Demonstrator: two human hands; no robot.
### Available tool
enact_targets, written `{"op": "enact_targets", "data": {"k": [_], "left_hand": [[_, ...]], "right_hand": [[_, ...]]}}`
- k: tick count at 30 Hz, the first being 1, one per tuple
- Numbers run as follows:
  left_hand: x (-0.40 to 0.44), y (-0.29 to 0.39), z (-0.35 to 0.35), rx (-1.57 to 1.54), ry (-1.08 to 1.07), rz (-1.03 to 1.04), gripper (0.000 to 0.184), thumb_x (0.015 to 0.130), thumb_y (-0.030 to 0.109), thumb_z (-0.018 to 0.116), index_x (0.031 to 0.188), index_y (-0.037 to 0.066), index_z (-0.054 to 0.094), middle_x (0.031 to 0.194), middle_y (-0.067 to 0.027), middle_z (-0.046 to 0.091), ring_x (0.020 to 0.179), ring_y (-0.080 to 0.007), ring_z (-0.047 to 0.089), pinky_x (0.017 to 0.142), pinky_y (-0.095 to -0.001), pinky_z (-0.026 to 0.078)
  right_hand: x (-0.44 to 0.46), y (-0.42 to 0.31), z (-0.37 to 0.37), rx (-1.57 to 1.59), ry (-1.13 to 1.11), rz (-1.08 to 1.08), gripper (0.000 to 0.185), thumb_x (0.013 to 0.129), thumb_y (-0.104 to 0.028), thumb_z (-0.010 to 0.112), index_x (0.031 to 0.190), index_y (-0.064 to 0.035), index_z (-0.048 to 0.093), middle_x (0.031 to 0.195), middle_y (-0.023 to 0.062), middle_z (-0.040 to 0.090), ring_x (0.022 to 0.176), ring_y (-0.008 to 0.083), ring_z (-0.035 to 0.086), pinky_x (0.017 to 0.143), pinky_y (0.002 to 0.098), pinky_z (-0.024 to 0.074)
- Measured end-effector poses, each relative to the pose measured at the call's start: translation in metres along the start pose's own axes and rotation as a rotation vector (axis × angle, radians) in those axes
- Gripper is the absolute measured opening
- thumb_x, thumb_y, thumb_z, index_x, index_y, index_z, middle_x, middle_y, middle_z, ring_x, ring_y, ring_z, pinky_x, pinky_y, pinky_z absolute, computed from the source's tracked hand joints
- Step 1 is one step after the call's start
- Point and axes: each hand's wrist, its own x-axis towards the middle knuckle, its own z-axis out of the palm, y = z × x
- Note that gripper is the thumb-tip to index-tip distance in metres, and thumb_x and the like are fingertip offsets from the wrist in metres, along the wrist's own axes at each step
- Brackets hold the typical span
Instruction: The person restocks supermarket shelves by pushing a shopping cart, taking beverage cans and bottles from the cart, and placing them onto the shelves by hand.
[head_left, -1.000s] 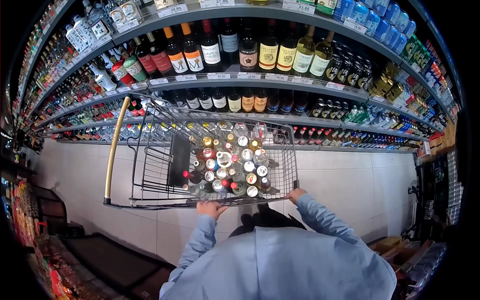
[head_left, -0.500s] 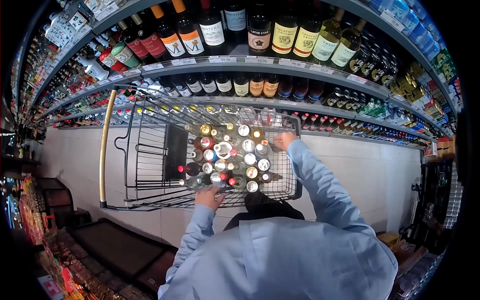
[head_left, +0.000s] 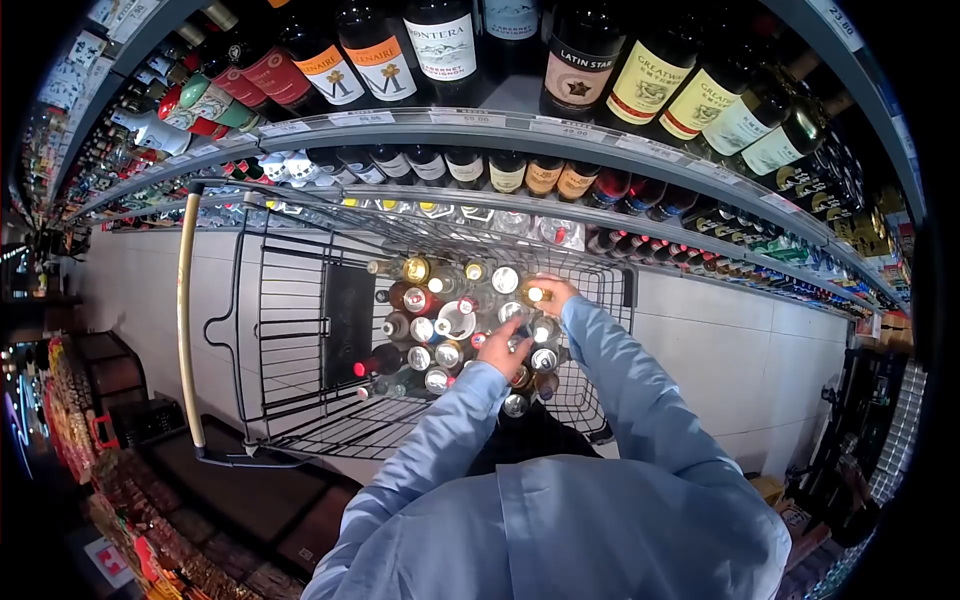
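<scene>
While both hands are held over the crowded basket of a black wire shopping cart [head_left: 630, 290], the cart is seen standing lengthwise between the person and a stocked grey shelf [head_left: 420, 130]. By the right hand [head_left: 550, 291], a glass bottle with a gold top [head_left: 538, 294] is reached at the far right of the load; the fingers are curled about its upper part, though how firmly it is gripped cannot be told. The left hand [head_left: 505, 347] is held lower and nearer the body, its fingers half spread above the silver-topped drink cans [head_left: 420, 357], and nothing is seen to be clasped in it.

The load is packed closely in the middle of the basket, bottles and cans mostly upright. At its left edge a dark bottle with a red cap [head_left: 378, 361] is tilted outward, just beside a flat black panel [head_left: 347, 322] fixed to the wire. A long, tan handle [head_left: 188, 330] is carried at the cart's left end.

Light blue sleeves [head_left: 640, 385] are worn on both arms. On the shelf, wine bottles with orange labels [head_left: 386, 66] are stood near others with yellow labels [head_left: 650, 85]. Beneath the cart, pale floor tiles [head_left: 700, 330] are shown.
</scene>
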Motion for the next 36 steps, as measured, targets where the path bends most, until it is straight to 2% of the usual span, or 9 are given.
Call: {"op": "enact_targets", "data": {"k": [4, 7, 13, 16, 19, 23, 24, 27, 36], "left_hand": [[0.012, -0.017, 0.03, 0.028, -0.018, 0.103, 0.049, 0.079, 0.025, 0.065, 0.121, 0.007, 0.048, 0.102, -0.0165, 0.061, 0.089, -0.0286, 0.06, 0.076, -0.0347, 0.047], [0.013, -0.024, 0.035, -0.003, -0.058, 0.055, 0.05, 0.078, 0.026, 0.066, 0.121, 0.007, 0.048, 0.101, -0.0168, 0.061, 0.088, -0.0287, 0.06, 0.076, -0.0334, 0.047], [0.012, -0.047, 0.034, -0.145, -0.169, -0.047, 0.045, 0.084, 0.016, 0.061, 0.124, 0.002, 0.044, 0.114, -0.0134, 0.056, 0.103, -0.0206, 0.054, 0.084, -0.0299, 0.045], [0.013, -0.052, 0.033, -0.189, -0.169, -0.016, 0.047, 0.084, 0.009, 0.059, 0.127, 0.003, 0.041, 0.117, -0.0131, 0.054, 0.107, -0.0195, 0.053, 0.088, -0.0289, 0.043], [0.013, -0.042, 0.028, -0.184, -0.155, -0.033, 0.048, 0.084, 0.008, 0.058, 0.128, 0.003, 0.039, 0.119, -0.0135, 0.053, 0.108, -0.0205, 0.052, 0.089, -0.0296, 0.042], [0.016, -0.018, 0.009, -0.162, -0.163, -0.044, 0.049, 0.085, 0.008, 0.056, 0.13, 0.003, 0.037, 0.122, -0.0153, 0.051, 0.111, -0.0234, 0.05, 0.091, -0.0309, 0.041], [0.018, -0.018, 0.01, -0.235, -0.132, -0.023, 0.052, 0.083, 0.008, 0.057, 0.131, 0.004, 0.036, 0.124, -0.0164, 0.049, 0.113, -0.0245, 0.048, 0.093, -0.0319, 0.039], [0.018, 0.021, -0.019, -0.088, -0.083, 0.105, 0.055, 0.081, 0.007, 0.059, 0.131, 0.004, 0.036, 0.124, -0.0183, 0.047, 0.115, -0.0253, 0.047, 0.096, -0.0333, 0.037], [-0.001, 0.114, -0.109, 0.077, -0.212, 0.593, 0.119, 0.046, 0.027, 0.086, 0.139, 0.006, 0.016, 0.14, -0.0187, 0.026, 0.131, -0.0383, 0.019, 0.107, -0.0434, 0.02]], "right_hand": [[0.004, 0.014, 0.01, -0.25, 0.11, 0.02, 0.041, 0.066, -0.013, 0.074, 0.105, -0.0226, 0.064, 0.134, 0.0107, 0.039, 0.116, 0.0287, 0.046, 0.095, 0.035, 0.0409], [0.005, 0.009, 0.011, -0.15, 0.087, 0.071, 0.036, 0.066, -0.014, 0.074, 0.101, -0.0211, 0.064, 0.134, 0.0098, 0.04, 0.115, 0.0277, 0.048, 0.093, 0.0348, 0.0424], [0.003, 0.016, 0.017, -0.123, 0.291, 0.013, 0.031, 0.063, -0.018, 0.075, 0.093, -0.0189, 0.066, 0.118, 0.007, 0.056, 0.101, 0.0224, 0.058, 0.081, 0.0325, 0.0492], [-0.008, 0.008, 0.008, 0.031, 0.272, 0.105, 0.029, 0.067, -0.007, 0.073, 0.095, -0.0103, 0.064, 0.125, 0.0097, 0.05, 0.093, 0.0152, 0.06, 0.061, 0.0263, 0.0537], [-0.02, -0.005, -0.001, 0.093, 0.336, 0.027, 0.032, 0.065, -0.012, 0.074, 0.095, -0.0115, 0.064, 0.113, 0.0117, 0.058, 0.105, 0.0238, 0.057, 0.083, 0.0325, 0.0485], [-0.039, -0.052, -0.021, 0.037, 0.322, -0.013, 0.031, 0.068, -0.007, 0.072, 0.097, -0.0071, 0.063, 0.122, 0.0152, 0.051, 0.109, 0.0249, 0.053, 0.082, 0.0299, 0.0494], [-0.045, -0.061, -0.027, 0.038, 0.308, 0.014, 0.033, 0.067, -0.008, 0.072, 0.099, -0.0084, 0.062, 0.12, 0.0157, 0.052, 0.116, 0.0264, 0.048, 0.091, 0.0322, 0.0429], [-0.071, -0.105, -0.05, -0.012, 0.35, -0.067, 0.034, 0.067, -0.008, 0.072, 0.1, -0.0083, 0.062, 0.117, 0.0157, 0.054, 0.116, 0.0265, 0.048, 0.093, 0.0325, 0.0414], [-0.165, -0.288, -0.133, 0.359, 0.236, -0.182, 0.027, 0.072, 0.002, 0.065, 0.097, -0.0026, 0.054, 0.121, 0.0155, 0.051, 0.108, 0.0196, 0.049, 0.092, 0.0322, 0.0396]]}}
